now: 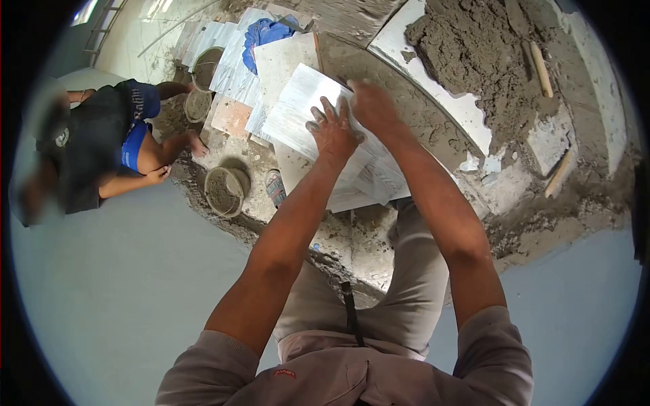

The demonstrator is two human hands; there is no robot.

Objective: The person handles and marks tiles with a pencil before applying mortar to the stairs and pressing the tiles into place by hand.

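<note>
A large white marbled tile (298,101) lies on top of a stack of tiles in front of me. My left hand (332,130) rests flat on it with fingers spread, dusted with grey mortar. My right hand (369,105) presses on the tile's far right edge beside the left hand; its fingers curl over the edge. More tiles of the same stack (369,183) stick out beneath my forearms.
A heap of wet mortar (474,54) lies on a white tile at the upper right, with a wooden stick (542,68) in it. A mortar bucket (223,191) stands left of the stack. Another person (108,145) crouches at the left. Loose tiles (233,64) lie behind.
</note>
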